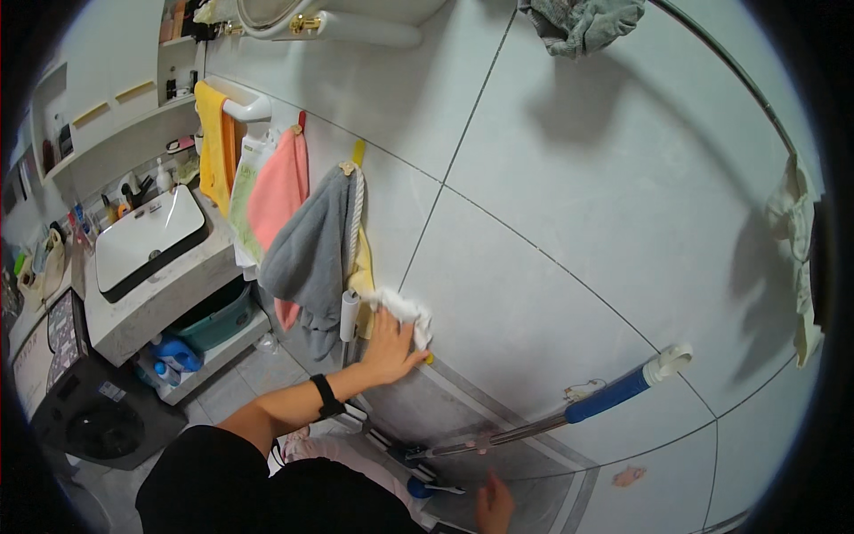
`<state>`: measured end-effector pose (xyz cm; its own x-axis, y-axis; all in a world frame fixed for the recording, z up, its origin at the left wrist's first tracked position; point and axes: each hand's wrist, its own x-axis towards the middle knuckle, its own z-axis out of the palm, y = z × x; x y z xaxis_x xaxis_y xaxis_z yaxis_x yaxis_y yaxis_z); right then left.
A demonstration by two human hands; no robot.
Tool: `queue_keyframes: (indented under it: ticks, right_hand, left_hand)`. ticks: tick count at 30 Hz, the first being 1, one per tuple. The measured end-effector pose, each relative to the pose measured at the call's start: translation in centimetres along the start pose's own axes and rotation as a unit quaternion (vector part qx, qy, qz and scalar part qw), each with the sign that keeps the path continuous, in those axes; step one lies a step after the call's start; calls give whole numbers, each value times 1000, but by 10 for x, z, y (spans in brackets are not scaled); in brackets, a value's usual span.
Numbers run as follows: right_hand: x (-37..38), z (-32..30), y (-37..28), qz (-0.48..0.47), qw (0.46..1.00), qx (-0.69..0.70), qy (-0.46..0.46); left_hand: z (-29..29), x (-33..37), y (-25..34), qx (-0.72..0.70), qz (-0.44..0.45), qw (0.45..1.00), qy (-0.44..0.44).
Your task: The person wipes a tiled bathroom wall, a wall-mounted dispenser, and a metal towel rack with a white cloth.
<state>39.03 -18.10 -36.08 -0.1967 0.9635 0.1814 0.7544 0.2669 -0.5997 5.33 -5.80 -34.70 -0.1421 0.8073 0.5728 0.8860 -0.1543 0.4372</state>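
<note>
In the head view, blue plastic bottles (175,354) stood on the low shelf under the basin counter beside a teal tub (218,318), and a small pink sticker-like patch (629,476) sat low on the tiled wall (569,178), whose large glossy pale-grey tiles were split by thin dark joints. A rectangular white basin (147,238) with a dark rim lay in a speckled stone-look counter. Soft towels hung in a row along the wall: a yellow one (212,147) over a white bar, a pink one (277,191) and a grey one (311,254) with a twisted white cord. A mop with a metal shaft and blue grip (608,398) leaned across the lower wall. The left hand (390,347), its forearm stretched forward with a black band at the wrist, pressed flat with fingers spread on a crumpled white cloth (405,311) held against the wall just below the grey towel. The right hand (494,505) was low near the mop's base, fingers loosely open, holding nothing that could be made out.
</note>
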Motion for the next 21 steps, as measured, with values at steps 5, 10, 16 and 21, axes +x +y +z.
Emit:
queue_keyframes:
  ticks: [5,10,16,21]
  right_hand:
    - [-16,-6,1,22,999,-35,29]
    - [-15,-11,-14,127,991,-23,-24]
    - [-20,-10,-30,97,993,-4,61]
    - [-38,-8,-25,161,985,49,48]
  left_hand:
    - [-19,14,8,11,-4,1000,-5]
    - [-88,110,34,18,29,987,158]
    - [-114,162,38,-42,19,953,299]
    - [-72,120,35,-62,-44,972,222]
